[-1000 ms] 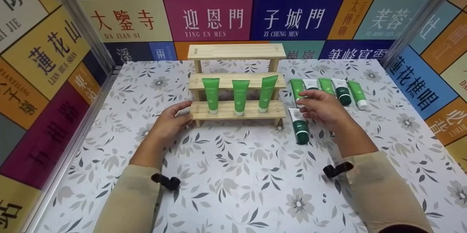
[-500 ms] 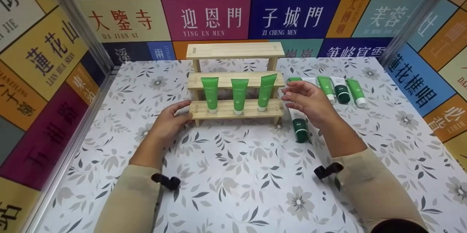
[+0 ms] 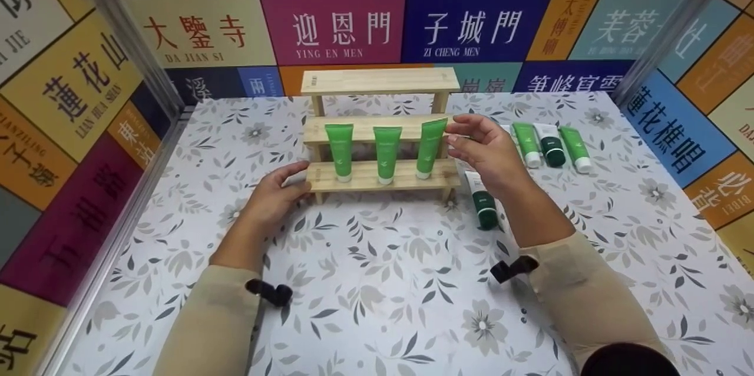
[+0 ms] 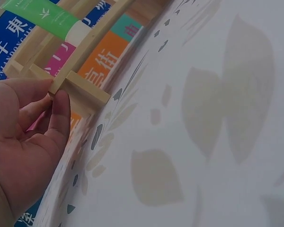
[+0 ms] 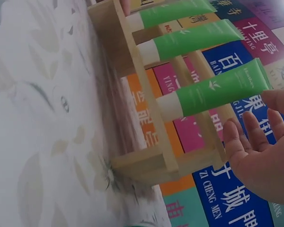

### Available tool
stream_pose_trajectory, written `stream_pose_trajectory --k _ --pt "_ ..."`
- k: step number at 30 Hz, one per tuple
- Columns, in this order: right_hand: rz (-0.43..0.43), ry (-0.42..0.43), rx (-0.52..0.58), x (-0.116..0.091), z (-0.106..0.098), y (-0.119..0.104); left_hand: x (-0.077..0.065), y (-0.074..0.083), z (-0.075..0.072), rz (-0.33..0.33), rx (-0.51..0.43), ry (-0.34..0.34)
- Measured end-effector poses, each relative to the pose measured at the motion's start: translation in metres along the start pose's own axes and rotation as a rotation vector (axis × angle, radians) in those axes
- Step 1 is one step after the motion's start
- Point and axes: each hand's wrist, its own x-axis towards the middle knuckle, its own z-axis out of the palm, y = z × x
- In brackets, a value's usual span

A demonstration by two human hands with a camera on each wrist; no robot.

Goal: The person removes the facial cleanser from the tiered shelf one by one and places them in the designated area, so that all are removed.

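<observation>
My feed shows the left hand (image 3: 277, 194) pinching the wooden rack (image 3: 380, 81); the right hand (image 3: 488, 152), relaxed and empty, is at the nearest green tube (image 3: 430, 150), contact unclear. Beyond both, a panel (image 3: 333, 29) reads YING EN MEN.

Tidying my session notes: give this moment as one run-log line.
left grip: pinches wooden rack; right grip: beside rightmost standing tube, contact unclear; bottom shelf: three green tubes standing
</observation>
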Motion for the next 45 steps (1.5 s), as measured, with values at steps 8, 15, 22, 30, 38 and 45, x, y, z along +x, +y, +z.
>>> stream_pose_trajectory --k 8,15,22,30,38,45 --pt "-0.019 -0.024 -0.001 0.004 0.012 -0.002 0.002 -0.002 -0.001 0.009 -0.014 -0.015" --pt "-0.043 -0.019 -0.026 0.004 0.018 0.000 0.002 -0.001 0.000 0.006 -0.031 -0.019" --pt "-0.072 0.006 -0.050 0.003 0.014 0.001 0.004 -0.003 0.002 0.008 -0.042 -0.017" --pt "-0.086 0.049 -0.021 -0.002 -0.008 0.002 0.004 -0.003 0.002 0.001 -0.061 -0.024" --pt "-0.115 0.093 0.041 -0.012 -0.037 0.001 0.004 -0.002 0.001 -0.003 -0.033 -0.027" --pt "-0.099 0.131 0.108 -0.018 -0.060 0.002 0.004 -0.004 0.000 -0.001 -0.059 -0.018"
